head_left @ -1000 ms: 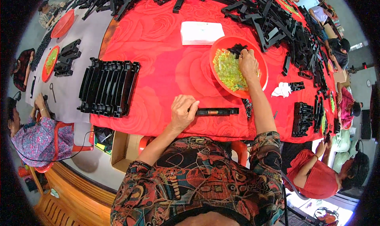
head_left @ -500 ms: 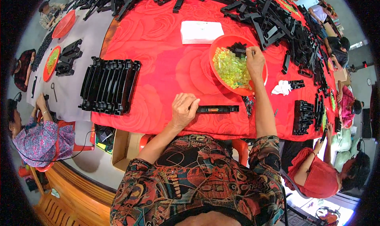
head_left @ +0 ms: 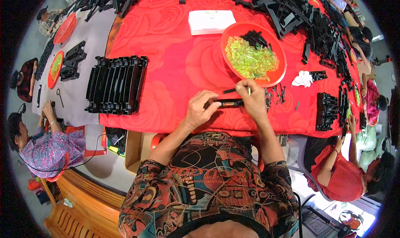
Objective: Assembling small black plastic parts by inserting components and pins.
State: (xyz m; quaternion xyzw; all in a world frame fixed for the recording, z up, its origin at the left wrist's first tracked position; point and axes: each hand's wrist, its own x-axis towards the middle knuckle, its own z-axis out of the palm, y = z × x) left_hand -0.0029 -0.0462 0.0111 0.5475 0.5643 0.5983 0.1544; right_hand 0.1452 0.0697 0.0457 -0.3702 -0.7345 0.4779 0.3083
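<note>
We looked into a workshop where several people sat at work around big desks. Black plastic parts point(head_left: 287, 13) lay in heaps along the top and upper right of the frame, and a neat row point(head_left: 116, 86) of them stood left of centre. We saw loose yellow-green pieces point(head_left: 250, 58) in a red bowl point(head_left: 276, 40), with a similar bowl point(head_left: 51, 83) far left. A red rose-patterned cloth point(head_left: 175, 63) covered our desk; one worker point(head_left: 54, 148) sat lower left, another point(head_left: 337, 177) lower right. The slatted wooden seat point(head_left: 66, 221) at lower left looked homelike, so we could not rule out a house.
</note>
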